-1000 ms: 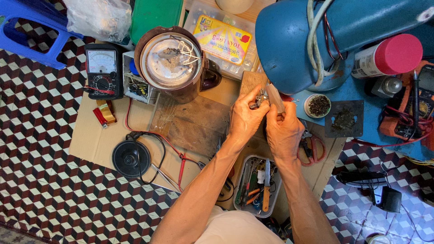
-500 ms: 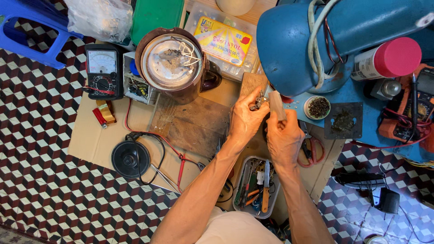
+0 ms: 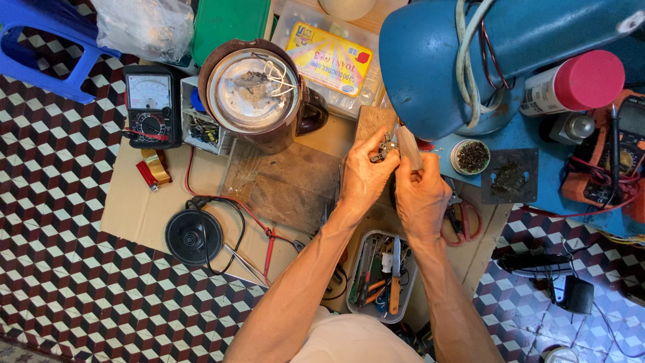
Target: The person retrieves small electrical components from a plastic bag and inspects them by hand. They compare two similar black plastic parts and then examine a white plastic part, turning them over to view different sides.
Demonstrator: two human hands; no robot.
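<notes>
Your left hand point(image 3: 363, 176) pinched a small dark metal part point(image 3: 384, 146); your right hand point(image 3: 420, 195) gripped a pale wooden-handled tool point(image 3: 408, 146) against it — work midway, the brown opened round appliance point(image 3: 255, 94) unassembled.

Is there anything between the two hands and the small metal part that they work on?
No. The left hand pinches the small metal part directly, and the right hand presses a tool against it.

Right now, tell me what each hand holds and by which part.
Left hand pinches a small metal part at its fingertips; right hand grips a pale-handled tool by its handle.
</notes>
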